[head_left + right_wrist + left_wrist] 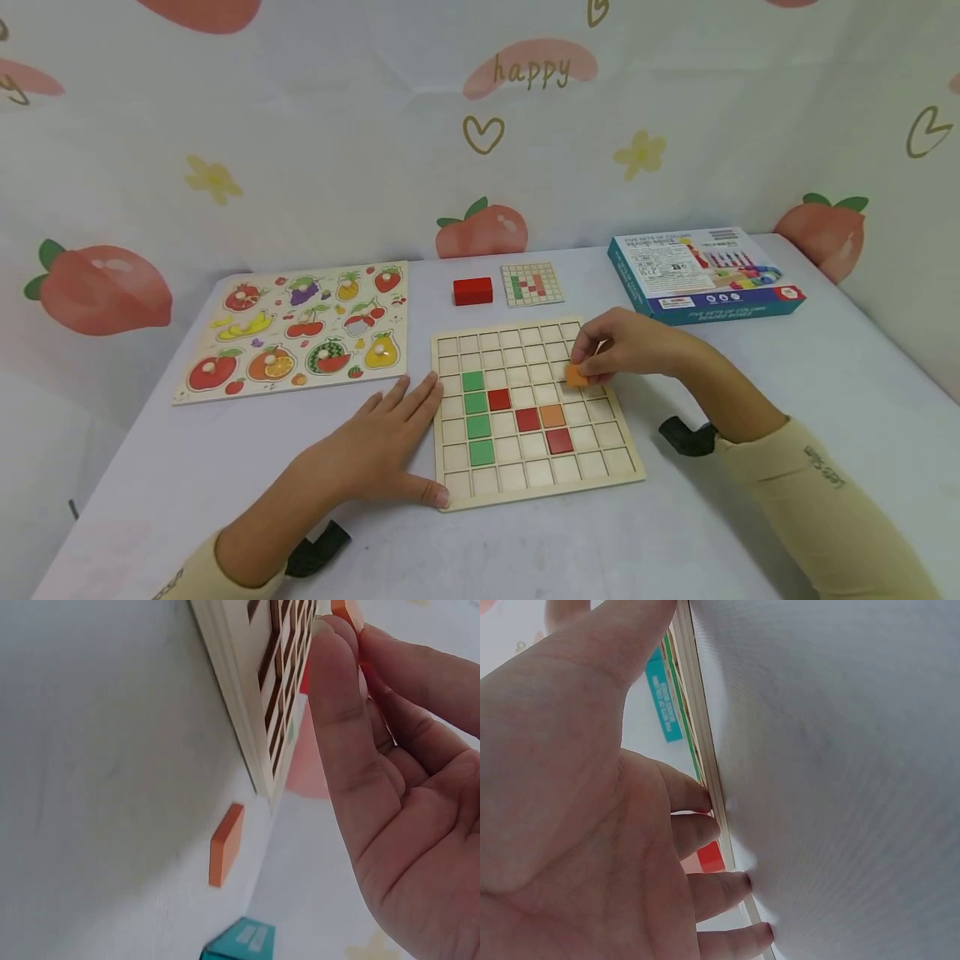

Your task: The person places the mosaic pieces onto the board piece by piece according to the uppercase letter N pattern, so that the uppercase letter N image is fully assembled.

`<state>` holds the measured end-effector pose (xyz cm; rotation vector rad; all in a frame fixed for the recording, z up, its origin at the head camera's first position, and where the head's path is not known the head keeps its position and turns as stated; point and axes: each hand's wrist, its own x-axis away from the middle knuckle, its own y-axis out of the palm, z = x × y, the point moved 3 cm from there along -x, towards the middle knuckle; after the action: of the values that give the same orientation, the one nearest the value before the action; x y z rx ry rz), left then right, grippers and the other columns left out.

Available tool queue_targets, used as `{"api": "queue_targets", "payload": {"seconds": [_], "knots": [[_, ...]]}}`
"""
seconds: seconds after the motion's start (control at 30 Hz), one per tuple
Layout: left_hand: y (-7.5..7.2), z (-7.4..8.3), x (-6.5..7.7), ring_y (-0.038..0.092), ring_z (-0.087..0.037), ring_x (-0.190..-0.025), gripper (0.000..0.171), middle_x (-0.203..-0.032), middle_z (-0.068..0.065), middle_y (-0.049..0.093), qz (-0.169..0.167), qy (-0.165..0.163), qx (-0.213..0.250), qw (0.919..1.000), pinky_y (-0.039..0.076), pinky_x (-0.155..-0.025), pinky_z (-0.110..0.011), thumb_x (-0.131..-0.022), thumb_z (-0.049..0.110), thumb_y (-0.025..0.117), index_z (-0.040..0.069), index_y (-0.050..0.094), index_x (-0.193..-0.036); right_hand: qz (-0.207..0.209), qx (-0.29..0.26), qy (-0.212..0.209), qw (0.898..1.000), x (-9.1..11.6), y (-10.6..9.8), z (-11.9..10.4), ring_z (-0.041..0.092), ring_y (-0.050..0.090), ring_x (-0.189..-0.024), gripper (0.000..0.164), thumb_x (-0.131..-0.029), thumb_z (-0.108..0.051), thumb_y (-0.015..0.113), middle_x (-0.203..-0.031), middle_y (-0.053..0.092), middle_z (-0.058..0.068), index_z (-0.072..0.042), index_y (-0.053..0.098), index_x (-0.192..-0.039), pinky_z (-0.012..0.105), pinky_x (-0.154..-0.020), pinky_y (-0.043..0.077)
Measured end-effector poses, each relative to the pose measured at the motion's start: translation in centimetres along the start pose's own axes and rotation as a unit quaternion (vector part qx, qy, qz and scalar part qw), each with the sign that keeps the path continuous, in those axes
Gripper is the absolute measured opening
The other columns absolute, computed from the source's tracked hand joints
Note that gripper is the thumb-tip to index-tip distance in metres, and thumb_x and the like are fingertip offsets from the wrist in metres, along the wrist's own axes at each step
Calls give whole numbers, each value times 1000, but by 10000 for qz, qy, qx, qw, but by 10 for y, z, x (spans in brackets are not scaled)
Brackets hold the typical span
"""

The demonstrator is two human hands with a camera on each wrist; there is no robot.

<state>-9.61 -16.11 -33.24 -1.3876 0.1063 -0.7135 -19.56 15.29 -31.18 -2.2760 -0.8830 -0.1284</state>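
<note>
A wooden grid board (537, 493) lies on the table. Several green tiles (477, 427) form a column in it, with three red tiles (528, 419) and one orange tile (552, 416) to their right. My right hand (626, 342) pinches another orange tile (576, 376) between thumb and fingers, over the right side of the grid. My left hand (375, 454) rests with spread, straight fingers along the board's left edge, thumb at the near left corner. A loose orange tile (226, 846) lies beside the board in the right wrist view, hidden in the head view.
Behind the board are a red block (472, 291) and a small pattern card (532, 284) with coloured squares. A fruit peg puzzle (300, 333) lies at the left, and a teal-edged toy box (705, 275) at the back right. A printed cloth (360, 167) hangs behind.
</note>
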Motion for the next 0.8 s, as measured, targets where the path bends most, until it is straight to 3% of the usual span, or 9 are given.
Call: {"api": "queue_targets", "payload": {"seconds": [0.4,0.8], "knots": [[2,0,-1,6,-41,-151,127,-168,-8,8,-9,-13,-5,10000,18,-115,-62,-71,85,62,7,17,-161,-255,59,-183,9995,-14,18,-6,20,63,-74,6,-91,-1,69,-83,66,6,-4,73,-93,33,-71,57],[1,0,-2,6,-40,-151,128,-168,-7,8,-100,-101,-76,9999,18,-116,-61,-70,85,62,8,17,-161,-253,333,-270,9988,-21,27,-13,19,61,-76,5,-89,0,71,-80,66,3,-4,73,-91,32,-70,56]]}}
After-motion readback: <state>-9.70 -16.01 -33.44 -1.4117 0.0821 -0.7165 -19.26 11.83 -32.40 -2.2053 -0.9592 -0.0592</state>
